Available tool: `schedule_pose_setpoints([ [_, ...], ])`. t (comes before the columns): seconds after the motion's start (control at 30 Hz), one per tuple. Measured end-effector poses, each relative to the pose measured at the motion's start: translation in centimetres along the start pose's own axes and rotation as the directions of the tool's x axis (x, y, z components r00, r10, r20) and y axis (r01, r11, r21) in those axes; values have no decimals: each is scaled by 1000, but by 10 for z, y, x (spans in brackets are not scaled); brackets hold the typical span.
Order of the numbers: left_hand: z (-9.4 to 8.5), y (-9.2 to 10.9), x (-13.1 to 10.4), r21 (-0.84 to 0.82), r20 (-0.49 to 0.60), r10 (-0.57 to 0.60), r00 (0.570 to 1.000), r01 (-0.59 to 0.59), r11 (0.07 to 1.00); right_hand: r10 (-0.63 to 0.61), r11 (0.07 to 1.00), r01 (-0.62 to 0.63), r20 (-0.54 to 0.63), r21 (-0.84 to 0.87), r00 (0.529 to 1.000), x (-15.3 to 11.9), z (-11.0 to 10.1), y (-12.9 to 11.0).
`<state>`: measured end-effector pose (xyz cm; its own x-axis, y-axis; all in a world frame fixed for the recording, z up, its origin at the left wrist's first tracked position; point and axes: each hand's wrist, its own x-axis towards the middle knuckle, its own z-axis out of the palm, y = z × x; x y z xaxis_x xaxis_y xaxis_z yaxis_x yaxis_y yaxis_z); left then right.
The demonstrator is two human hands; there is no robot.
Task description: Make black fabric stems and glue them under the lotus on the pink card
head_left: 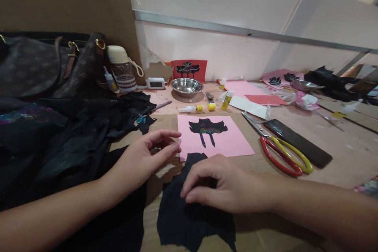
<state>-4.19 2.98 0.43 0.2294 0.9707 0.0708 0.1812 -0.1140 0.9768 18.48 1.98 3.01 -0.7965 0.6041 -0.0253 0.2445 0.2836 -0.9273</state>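
My left hand [150, 151] is at the left edge of a pink card [236, 141], its fingers loosely bent and a gap between index finger and thumb. On the card lies a black cutout [208, 127] shaped like a roof on two posts, with shiny coloured flecks. My right hand [221, 185] is over a ragged piece of black cloth [189, 224] in front of the card. Its thumb and index fingertips are pressed together; whether they pinch anything is hard to see.
More black cloth [97, 157] covers the left side. Red-and-yellow-handled scissors [283, 155] and a dark block [298, 141] lie right. Behind are a glue bottle [191, 108], a metal bowl [186, 87], a red card [202, 71], a timer [155, 83], a water bottle [121, 71] and a handbag [29, 63].
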Motion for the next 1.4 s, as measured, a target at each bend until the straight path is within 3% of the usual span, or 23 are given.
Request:
schedule_pose_setpoints([
  [0.17, 2, 1, 0, -7, -6, -6, 1000, 6, 1000, -40, 982, 16, -127, -186, 991, 3, -7, 6],
  [0.33, 2, -1, 1, 13, -23, -22, 999, 23, 1000, -68, 955, -27, -306, -296, 950, 4, -17, 4],
  [0.47, 1, -7, 1, 47, -20, -26, 999, 27, 999, -73, 924, -63, -334, -377, 940, 6, -17, 10],
  [0.6, 1, -10, 2, -80, 8, -79, 997, 79, 994, -79, 885, -92, -342, -457, 936, 13, -23, 19],
  [0.73, 2, -3, 2, -199, 32, -143, 989, 147, 969, -101, 900, -125, -477, -418, 873, 21, -40, 20],
  [0.83, 2, 3, 3, -191, 10, -155, 988, 154, 969, -36, 951, -144, -560, -273, 828, 25, -48, 16],
  [0.93, 1, 5, 6, -254, 38, -168, 985, 172, 952, 58, 993, -102, -487, -65, 872, 27, -45, 13],
  [1.03, -1, 6, 9, -301, 55, -177, 983, 185, 935, 158, 979, -108, -307, 173, 939, 31, -32, 14],
  [1.2, -2, 5, 8, -210, 38, -32, 999, 40, 977, 210, 770, -136, -45, 624, 977, 40, -10, 20],
  [1.3, -1, 4, 7, -191, 37, 27, 999, -19, 981, 193, 701, -132, -9, 701, 981, 44, -4, 23],
  [1.4, 0, 4, 6, -213, 52, 2, 999, 9, 977, 194, 679, -124, -13, 724, 981, 45, -1, 27],
])
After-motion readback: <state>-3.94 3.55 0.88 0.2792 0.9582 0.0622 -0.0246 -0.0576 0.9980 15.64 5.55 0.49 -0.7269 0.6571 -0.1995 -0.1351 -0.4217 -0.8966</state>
